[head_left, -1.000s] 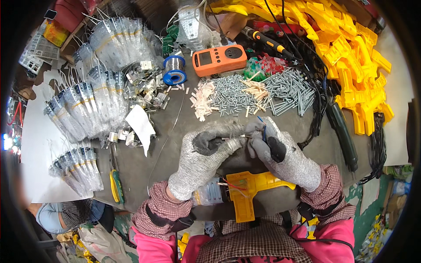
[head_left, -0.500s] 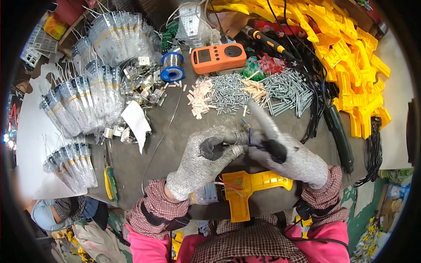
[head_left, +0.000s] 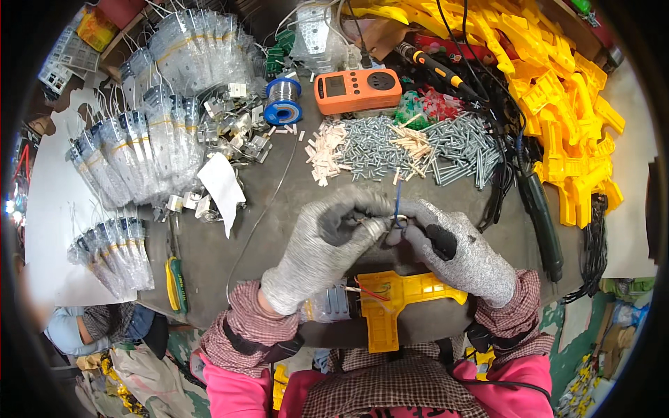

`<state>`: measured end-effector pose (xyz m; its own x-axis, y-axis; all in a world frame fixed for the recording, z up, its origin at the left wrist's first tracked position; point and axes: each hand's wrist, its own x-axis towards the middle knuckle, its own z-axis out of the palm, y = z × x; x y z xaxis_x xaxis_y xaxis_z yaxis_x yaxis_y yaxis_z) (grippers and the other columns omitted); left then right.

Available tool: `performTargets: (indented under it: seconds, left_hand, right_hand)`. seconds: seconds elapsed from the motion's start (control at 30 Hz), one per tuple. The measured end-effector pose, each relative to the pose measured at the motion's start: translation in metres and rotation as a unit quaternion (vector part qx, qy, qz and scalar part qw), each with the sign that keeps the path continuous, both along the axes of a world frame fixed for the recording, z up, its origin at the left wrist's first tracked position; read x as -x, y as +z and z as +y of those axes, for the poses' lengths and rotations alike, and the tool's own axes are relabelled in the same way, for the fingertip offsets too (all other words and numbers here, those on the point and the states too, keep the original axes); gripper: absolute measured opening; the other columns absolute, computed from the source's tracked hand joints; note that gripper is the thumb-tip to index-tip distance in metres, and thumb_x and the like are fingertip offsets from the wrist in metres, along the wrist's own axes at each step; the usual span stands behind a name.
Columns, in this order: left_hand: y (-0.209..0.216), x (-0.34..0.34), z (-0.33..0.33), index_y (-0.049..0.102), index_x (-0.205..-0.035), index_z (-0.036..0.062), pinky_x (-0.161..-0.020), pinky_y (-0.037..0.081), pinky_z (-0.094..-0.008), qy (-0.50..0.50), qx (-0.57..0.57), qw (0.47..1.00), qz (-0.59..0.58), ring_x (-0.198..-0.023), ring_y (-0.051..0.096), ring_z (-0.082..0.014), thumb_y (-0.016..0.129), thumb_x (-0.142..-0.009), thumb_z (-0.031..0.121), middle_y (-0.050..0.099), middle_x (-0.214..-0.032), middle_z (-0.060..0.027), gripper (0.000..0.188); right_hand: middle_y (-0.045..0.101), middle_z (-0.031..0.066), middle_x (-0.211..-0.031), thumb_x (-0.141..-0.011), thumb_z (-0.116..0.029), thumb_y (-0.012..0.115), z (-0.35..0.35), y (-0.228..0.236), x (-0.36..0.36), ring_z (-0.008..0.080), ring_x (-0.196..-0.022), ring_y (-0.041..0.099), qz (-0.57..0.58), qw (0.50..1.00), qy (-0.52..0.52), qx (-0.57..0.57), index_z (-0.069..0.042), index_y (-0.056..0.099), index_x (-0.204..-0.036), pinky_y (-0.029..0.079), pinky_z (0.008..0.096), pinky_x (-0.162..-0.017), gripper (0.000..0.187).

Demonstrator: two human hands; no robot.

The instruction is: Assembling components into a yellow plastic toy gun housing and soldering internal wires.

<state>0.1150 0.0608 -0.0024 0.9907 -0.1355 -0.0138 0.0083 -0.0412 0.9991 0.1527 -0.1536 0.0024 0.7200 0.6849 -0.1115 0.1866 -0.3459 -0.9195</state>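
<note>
Both of my hands wear grey knit gloves and meet over the middle of the bench. A thin blue wire [head_left: 397, 203] stands up between them. My left hand [head_left: 324, 240] pinches a thin pale piece by the blue wire; its exact kind is hidden by the fingers. My right hand [head_left: 456, 254] has thumb and fingers closed on the blue wire. Just below lies a yellow gun-shaped plastic shell half [head_left: 383, 310] with red and other thin wires in it. A bagged grey part [head_left: 329, 305] adjoins its left side.
Beyond my hands lie piles of screws [head_left: 369, 146] and small pale sleeves [head_left: 325, 150]. Behind are an orange meter [head_left: 357, 90] and a solder spool [head_left: 283, 101]. Bagged boards [head_left: 115, 254] and a screwdriver [head_left: 176, 284] sit left; yellow shells [head_left: 568, 132] and a dark-handled tool [head_left: 542, 230] right.
My right hand has come down and turned its fingers toward the left hand. The blue wire now stands more upright between them. The view has shifted slightly.
</note>
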Motion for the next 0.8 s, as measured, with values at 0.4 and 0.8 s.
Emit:
performTargets:
  seconds: [0.4, 0.8]
  left_hand:
    - [-0.01, -0.01, 0.017, 0.058, -0.108, 0.0023, -0.069, 0.052, -0.0217, 0.124, 0.059, 0.986, -0.093, -0.077, 0.061, -0.0089, 0.066, -0.092, 0.001, 0.062, -0.088, -0.0014, 0.018]
    - [0.055, 0.071, 0.106, 0.065, -0.12, 0.0118, -0.093, 0.053, -0.0401, -0.342, -0.345, 0.868, 0.105, -0.106, 0.066, -0.0296, 0.073, -0.091, 0.033, 0.068, -0.113, -0.0148, 0.037]
  right_hand:
    - [0.063, 0.0125, -0.064, -0.093, -0.026, 0.068, 0.006, -0.021, 0.01, 0.0345, -0.053, 0.063, -0.261, 0.962, -0.061, 0.055, -0.016, 0.062, -0.125, 0.05, 0.0433, -0.049, 0.034]
    - [0.069, 0.0025, -0.087, -0.103, -0.019, 0.053, 0.0, 0.0, -0.006, 0.0062, -0.068, 0.062, 0.237, 0.961, -0.115, -0.084, 0.001, 0.064, -0.108, 0.051, 0.0203, -0.06, 0.023]
